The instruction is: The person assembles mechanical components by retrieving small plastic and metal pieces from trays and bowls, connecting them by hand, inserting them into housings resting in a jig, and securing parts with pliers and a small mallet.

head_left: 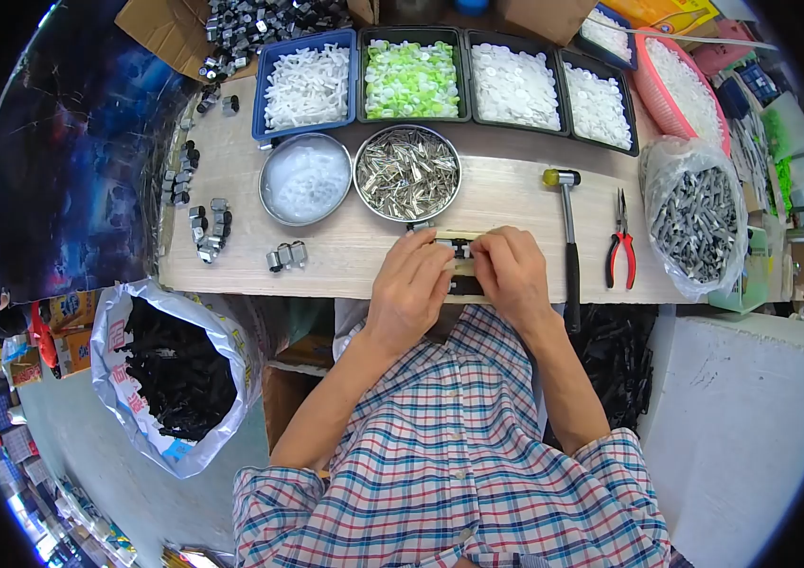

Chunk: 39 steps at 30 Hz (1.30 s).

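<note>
My left hand [406,289] and my right hand [515,276] meet at the front edge of the workbench. Between their fingertips lies a small black-and-silver part [459,249], set in a pale yellowish holder [459,235]. Both hands have bent fingers drawn together at this part, one from each side. What exactly each pinches is hidden by the fingers. Just beyond them stands a round metal bowl of small metal pins [408,220]. Beside it is another metal bowl [305,223] with whitish contents. A few assembled silver-and-black pieces [287,256] rest left of my left hand.
Blue and black trays [357,85] of white and green plastic parts line the back. On the right lie a hammer [569,237], red-handled pliers [620,248] and a bag of grey metal parts [695,222]. A sack of black parts [175,369] stands below left.
</note>
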Motion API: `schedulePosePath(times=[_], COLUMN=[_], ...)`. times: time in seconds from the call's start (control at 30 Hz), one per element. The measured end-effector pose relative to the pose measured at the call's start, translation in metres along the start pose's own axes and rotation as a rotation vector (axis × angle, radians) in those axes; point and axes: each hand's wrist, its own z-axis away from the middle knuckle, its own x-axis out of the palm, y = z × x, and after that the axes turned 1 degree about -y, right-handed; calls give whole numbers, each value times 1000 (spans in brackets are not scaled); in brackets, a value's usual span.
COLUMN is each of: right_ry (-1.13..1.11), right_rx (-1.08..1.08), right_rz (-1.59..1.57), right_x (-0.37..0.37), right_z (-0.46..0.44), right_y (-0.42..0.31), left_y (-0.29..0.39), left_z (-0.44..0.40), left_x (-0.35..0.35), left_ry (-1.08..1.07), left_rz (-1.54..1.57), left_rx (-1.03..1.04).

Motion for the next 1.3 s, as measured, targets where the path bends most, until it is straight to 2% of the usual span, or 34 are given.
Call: schedulePosePath(times=[0.07,0.27,0.57,0.67,0.77,0.83,0.93,1.03,1.17,1.3], right_ry=[-27,-40,-94,-130,-33,61,190,192,142,98], right_rx=[2,-2,27,117,238,243,60,76,98,-7], right_rz=[12,-17,-84,-211,-314,-351,-110,96,142,108], right_x=[6,12,5,-5,-3,4,35,48,57,62], right_z=[-1,-3,-8,-23,-57,-92,-135,-163,-175,-180], right_y=[4,8,8,10,12,20,58,69,66,51], left_y=[-9,-10,-10,-15,-28,-42,-62,-74,-70,-70], left_z=[5,8,14,18,2,-26,-56,-58,-62,-62], left_x=[3,1,9,4,3,4,10,25,30,30], left_ry=[-82,-105,-317,-281,-55,12,50,16,37,78], left_rz=[-61,-52,-214,-128,-141,-182,-318,-361,-327,-267], left_rx=[72,172,169,216,175,23,-111,-148,-166,-150])
